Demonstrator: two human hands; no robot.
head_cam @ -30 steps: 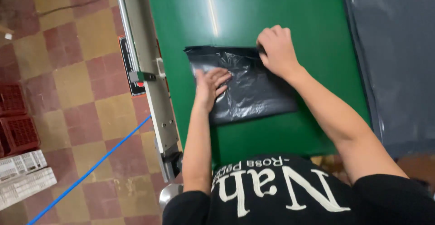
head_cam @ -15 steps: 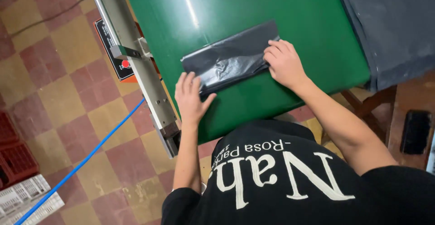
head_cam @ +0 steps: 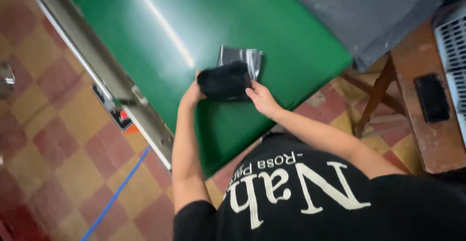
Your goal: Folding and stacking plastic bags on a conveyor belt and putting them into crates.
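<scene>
A black plastic bag, folded into a small packet, is lifted just above the green conveyor belt. My left hand grips its left end and my right hand grips its lower right edge. A shiny flap of the bag sticks up behind the folded part. Both forearms reach forward from my black shirt with white lettering.
A grey metal side rail with a small control box and red button runs along the belt's left edge. A dark grey sheet covers the upper right. A wooden stand holds a black device. Checkered tile floor with a blue line lies on the left.
The bag went from spread flat on the belt, to a narrow folded strip, to a small packet now held up in both hands. The camera view shifted.
</scene>
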